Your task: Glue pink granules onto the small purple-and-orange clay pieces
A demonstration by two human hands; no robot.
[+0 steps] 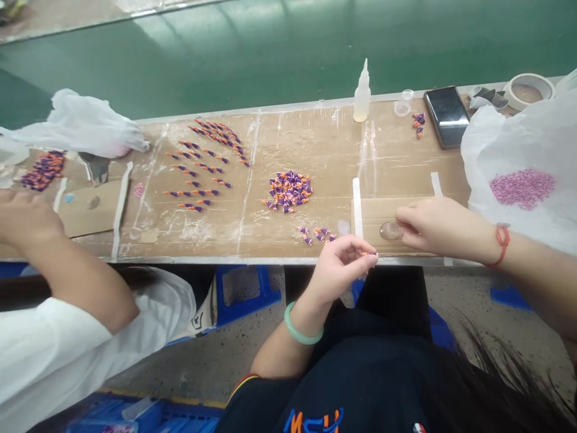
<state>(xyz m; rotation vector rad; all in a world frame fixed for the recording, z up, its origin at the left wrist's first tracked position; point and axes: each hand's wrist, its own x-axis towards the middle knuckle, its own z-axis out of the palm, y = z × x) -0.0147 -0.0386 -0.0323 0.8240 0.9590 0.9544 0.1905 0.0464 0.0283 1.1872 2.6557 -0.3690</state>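
My left hand (341,263) hovers at the table's near edge with its fingers pinched on a small orange piece. My right hand (433,227) rests on a cardboard sheet (374,210), fingertips pinched beside a small clear glue puddle (389,231); what they hold is too small to name. A few purple-and-orange cone pieces (317,233) lie just left of my left hand. A larger pile of the same pieces (289,190) sits mid-table. Finished rows of joined pieces (202,165) are laid out further left.
A glue bottle (362,95), a small clear cap (402,104), a phone (446,115) and a tape roll (528,90) stand at the far edge. A white bag of pink beads (523,168) lies right. A co-worker's arm (58,264) in a white sleeve reaches in at the left.
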